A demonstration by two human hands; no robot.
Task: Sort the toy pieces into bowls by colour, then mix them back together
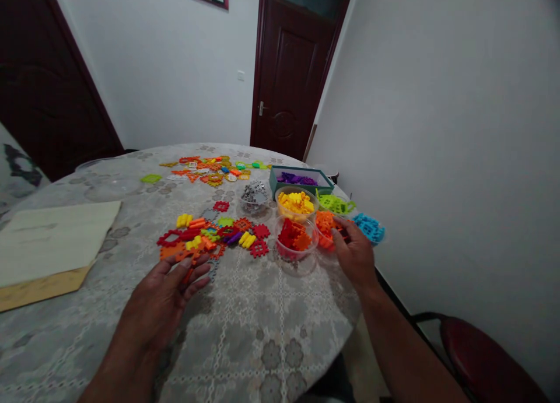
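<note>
- Head view, the only one we've got: let's use the clear bowl of red pieces [286,255] as the landmark.
- Our right hand [356,248] is just right of that bowl, down at the bowl of orange pieces [322,246]. Fingers look bent and fairly close together; we can't tell if they're pinching anything.
- Our left hand [168,286] is left of the landmark and nearer us, thumb and fingers loosely curved about an orange piece [188,274]. Gripped or just lying underneath? We honestly can't tell.
- The mixed pile of pieces [227,232] spreads out left of the landmark, close to the left hand. Toothed edges overlap there, so lifting one could drag its neighbours along.
- Biggest risk, we reckon: a colour mix-up. The two bowls sit right beside each other, and there are already orange-looking pieces [301,241] in the red one.
- A knuckle or wrist catching a rim could tip either bowl, since they look light and crowded.
- Farther right of the landmark, the blue pieces [368,227] sit by the table edge, so a stray elbow might send some floorward.
</note>
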